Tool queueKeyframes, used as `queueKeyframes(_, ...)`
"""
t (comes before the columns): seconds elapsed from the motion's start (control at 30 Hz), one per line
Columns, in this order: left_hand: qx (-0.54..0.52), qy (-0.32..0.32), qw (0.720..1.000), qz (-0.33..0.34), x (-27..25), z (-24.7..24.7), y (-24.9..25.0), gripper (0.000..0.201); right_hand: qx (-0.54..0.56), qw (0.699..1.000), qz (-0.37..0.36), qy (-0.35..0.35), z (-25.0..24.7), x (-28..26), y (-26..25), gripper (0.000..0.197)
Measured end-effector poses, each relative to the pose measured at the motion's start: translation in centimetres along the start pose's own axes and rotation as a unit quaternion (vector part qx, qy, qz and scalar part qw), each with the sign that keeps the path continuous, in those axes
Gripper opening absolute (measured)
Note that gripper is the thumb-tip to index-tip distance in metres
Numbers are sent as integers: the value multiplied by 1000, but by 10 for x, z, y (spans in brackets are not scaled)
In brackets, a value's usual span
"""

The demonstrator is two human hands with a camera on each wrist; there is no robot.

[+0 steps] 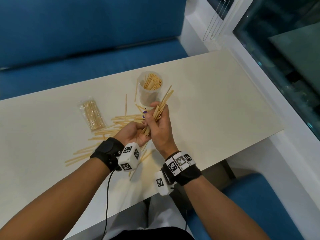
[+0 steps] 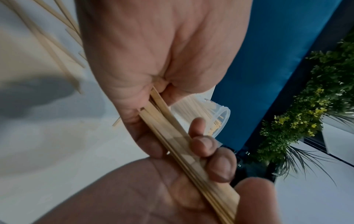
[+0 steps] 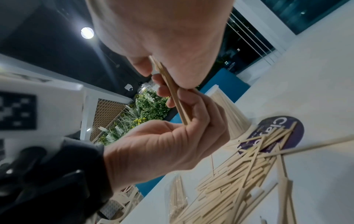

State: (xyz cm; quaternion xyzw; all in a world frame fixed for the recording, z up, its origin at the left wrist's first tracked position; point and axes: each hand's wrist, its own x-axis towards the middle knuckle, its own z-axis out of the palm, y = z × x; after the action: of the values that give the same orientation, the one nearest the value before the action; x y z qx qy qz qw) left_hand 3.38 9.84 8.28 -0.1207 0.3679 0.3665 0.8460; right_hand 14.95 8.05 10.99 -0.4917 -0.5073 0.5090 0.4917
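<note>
Bundle: a sheaf of thin wooden sticks, the bundle [image 1: 160, 108], is held by both hands above the table [image 1: 216, 101], just in front of the cup [image 1: 149, 90].
Long axis: in the head view it runs from low and near-left to high and far-right, slanted rather than upright.
Top end: it points up and away, and the tips fan apart a little beside the cup's right wall.
Bottom end: it sits in the left palm, with the stick ends roughly level.
Right hand: the right hand [image 1: 159, 129] wraps the bundle's middle, fingers curled round it and the thumb on the far side.
Left hand: the left hand [image 1: 133, 134] cups the lower end from below, palm up, its fingers [image 2: 205, 145] bent over the sticks, so it grasps them too.
Cup: clear plastic and upright, with more sticks standing on end inside.
Loose sticks: the loose sticks [image 1: 107, 129] lie scattered flat on the table under and left of the hands, pointing many ways.
Packet: the packet [image 1: 92, 115] of sticks in clear wrap lies flat to the left, apart from the cup.
Lid: a purple lid [image 3: 275, 121] lies by the cup's foot, partly under loose sticks.
</note>
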Motion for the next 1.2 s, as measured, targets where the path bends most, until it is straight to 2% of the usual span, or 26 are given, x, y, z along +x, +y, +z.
queueKeyframes(0.07, 12, 5, 1000, 1, 2, -3, -1, 43, -6, 1000, 8, 5, 1, 1, 0, 15)
queueKeyframes(0.13, 25, 13, 1000, 2, 3, -5, -2, 40, -25, 999, 20, 4, 2, 1, 2, 29)
queueKeyframes(0.23, 30, 7, 1000, -5, 2, -5, -2, 36, -66, 998, 8, -8, 3, -1, 9, 40)
queueKeyframes(0.37, 33, 15, 999, -16, 1, -7, 0, 34, -156, 988, -9, 3, 1, -2, 18, 38)
queueKeyframes(0.47, 85, 37, 996, -16, 2, -9, 3, 36, -117, 993, -3, -12, -5, 2, 15, 20)
queueKeyframes(0.53, 76, 37, 996, -9, 4, -10, 3, 39, -92, 995, 5, -28, -7, 3, 12, 12)
queueKeyframes(0.63, 85, 35, 996, -6, 4, -7, -1, 39, -65, 997, 23, -21, -5, 3, 10, 13)
queueKeyframes(0.77, 124, 25, 991, -37, 0, -6, -1, 32, -34, 997, 58, 26, 0, 8, 9, 12)
queueKeyframes(0.83, 126, 27, 990, -50, -1, -6, 2, 38, -17, 997, 68, 27, 1, 10, 10, 12)
queueKeyframes(0.93, 159, 32, 985, -53, -3, -5, 4, 38, -28, 996, 78, 33, 2, 12, 10, 20)
queueKeyframes(1.1, 160, 40, 986, -29, -5, -6, -2, 30, -41, 995, 79, 37, 2, 9, 8, 61)
queueKeyframes(1.2, 158, 28, 986, -44, -6, -11, 1, 27, 5, 991, 123, 56, 3, 10, 5, 57)
